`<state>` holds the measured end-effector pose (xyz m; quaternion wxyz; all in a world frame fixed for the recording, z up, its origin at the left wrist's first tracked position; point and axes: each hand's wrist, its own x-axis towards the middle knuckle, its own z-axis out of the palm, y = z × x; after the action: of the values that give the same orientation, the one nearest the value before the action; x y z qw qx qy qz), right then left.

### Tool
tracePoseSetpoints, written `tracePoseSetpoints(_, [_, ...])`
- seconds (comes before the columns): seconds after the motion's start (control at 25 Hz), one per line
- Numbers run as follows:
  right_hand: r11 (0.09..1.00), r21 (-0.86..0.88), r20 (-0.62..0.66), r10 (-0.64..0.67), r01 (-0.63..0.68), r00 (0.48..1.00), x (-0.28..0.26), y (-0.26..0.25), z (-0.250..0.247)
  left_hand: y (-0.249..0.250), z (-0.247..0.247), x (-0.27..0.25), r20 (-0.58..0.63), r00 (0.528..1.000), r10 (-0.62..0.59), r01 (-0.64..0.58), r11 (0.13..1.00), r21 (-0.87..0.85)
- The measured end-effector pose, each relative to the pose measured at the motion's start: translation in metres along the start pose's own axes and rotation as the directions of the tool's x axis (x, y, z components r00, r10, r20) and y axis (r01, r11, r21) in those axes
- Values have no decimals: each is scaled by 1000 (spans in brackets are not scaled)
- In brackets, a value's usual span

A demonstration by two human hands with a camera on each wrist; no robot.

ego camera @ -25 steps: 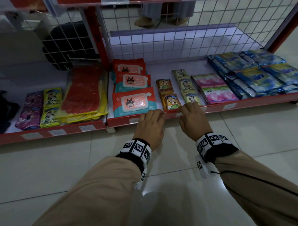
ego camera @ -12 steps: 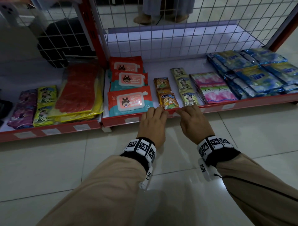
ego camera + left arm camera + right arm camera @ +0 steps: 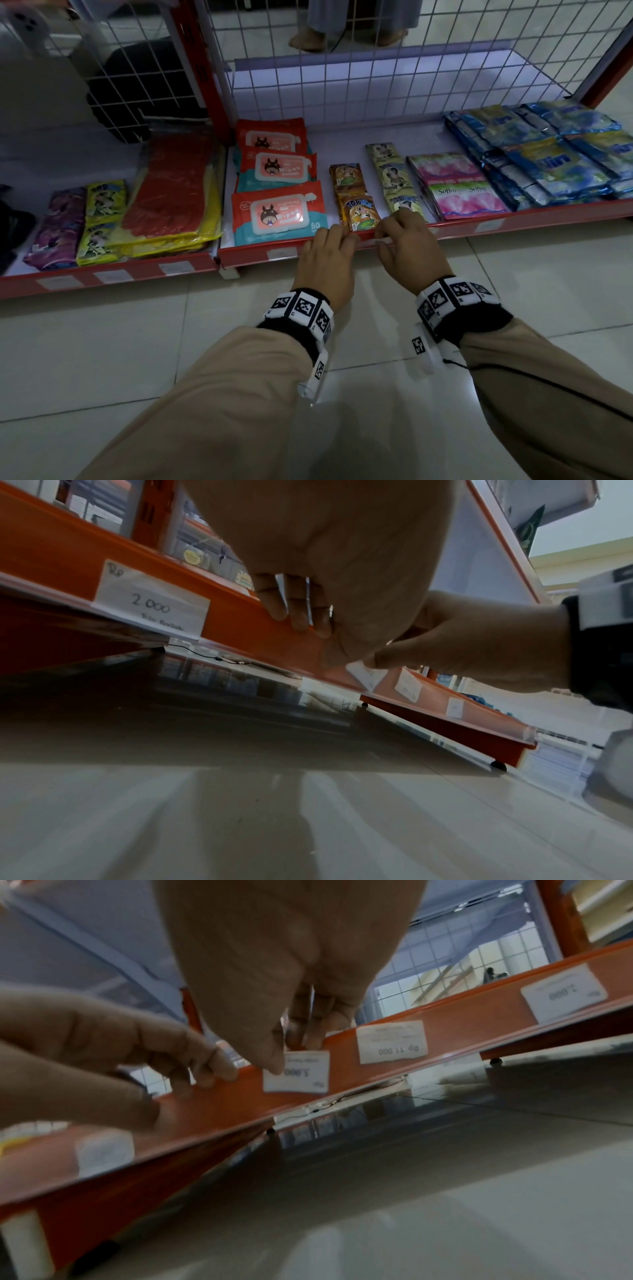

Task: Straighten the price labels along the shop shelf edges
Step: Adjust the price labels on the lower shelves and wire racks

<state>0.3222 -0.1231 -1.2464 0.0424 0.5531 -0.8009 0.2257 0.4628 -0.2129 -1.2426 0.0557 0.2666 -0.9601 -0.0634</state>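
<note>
A red shelf edge strip (image 3: 513, 222) runs along the lowest shelf and carries small white price labels. My right hand (image 3: 383, 240) pinches one label (image 3: 298, 1072), marked 1.000, between thumb and fingers; the label sits tilted on the strip. Just left of it, my left hand (image 3: 346, 240) holds the strip, fingers (image 3: 205, 1069) over its top and thumb on its front. In the left wrist view the same label (image 3: 366, 676) pokes out under the right hand (image 3: 462, 647). Further labels (image 3: 392, 1042) (image 3: 150, 601) sit to either side.
Wet-wipe packs (image 3: 279, 214), snack sachets (image 3: 359, 212), pink packets (image 3: 466, 200) and blue packets (image 3: 555, 161) lie on the shelf behind the hands. A wire grid (image 3: 376, 78) backs the shelf. A second shelf bay (image 3: 102, 274) adjoins on the left. Tiled floor (image 3: 137, 342) lies below.
My right hand's fingers, laid over the shelf edge before, have drawn back and curled onto the label on the strip's front. The left hand shifted slightly right. The view came closer.
</note>
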Motion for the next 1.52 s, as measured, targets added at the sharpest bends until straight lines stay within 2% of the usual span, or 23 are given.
tracePoseSetpoints(0.08, [985,167,-28,56,-51,998,5,3,-5,-1,-1,4,6,1000,-17,17,999,-31])
tracePoseSetpoints(0.16, [906,392,-64,199,-158,978,8,6,-9,-1,-1,6,-9,999,-33,32,997,-71])
tracePoseSetpoints(0.28, [657,696,20,385,-290,923,7,5,-10,0,1,7,-44,996,-84,74,978,-195])
tracePoseSetpoints(0.36, [495,807,113,407,-323,906,5,2,-7,1,2,8,-68,991,-114,92,960,-265])
tracePoseSetpoints(0.44, [440,832,165,387,-338,907,3,-2,-4,1,1,10,-80,987,-136,108,952,-288])
tracePoseSetpoints(0.52, [459,822,186,343,-337,921,0,-6,-2,1,1,13,-76,987,-141,117,961,-252])
tracePoseSetpoints(0.56, [498,803,180,319,-327,930,-1,-8,-2,1,1,13,-72,988,-135,116,967,-225])
tracePoseSetpoints(0.6, [588,754,144,289,-295,946,-1,-8,-2,0,1,13,-68,989,-130,114,973,-202])
tracePoseSetpoints(0.68, [826,540,33,174,-164,984,-2,-6,-5,0,1,12,-66,990,-127,114,978,-174])
tracePoseSetpoints(0.72, [897,430,-1,111,-100,994,-2,-4,-7,1,1,12,-70,989,-128,114,979,-167])
tracePoseSetpoints(0.76, [930,361,-19,86,-74,996,-2,-2,-8,1,1,11,-75,989,-128,114,980,-165])
tracePoseSetpoints(0.88, [929,349,-99,165,-121,981,0,7,-11,2,0,10,-73,989,-126,110,975,-194])
tracePoseSetpoints(0.96, [944,311,-123,152,-107,981,2,13,-11,2,0,9,-71,989,-130,113,971,-209])
tracePoseSetpoints(1.12, [960,244,-72,161,-139,984,4,17,-7,3,1,10,-78,989,-124,107,974,-199])
tracePoseSetpoints(1.32, [975,173,-42,148,-139,988,5,9,1,4,7,9,-45,994,-104,101,993,-63])
tracePoseSetpoints(1.4, [989,108,-46,109,-103,993,4,9,-1,7,8,10,-49,992,-113,112,993,-21])
tracePoseSetpoints(1.52, [999,20,-37,-25,25,999,0,10,-3,9,8,12,-54,993,-106,109,993,50])
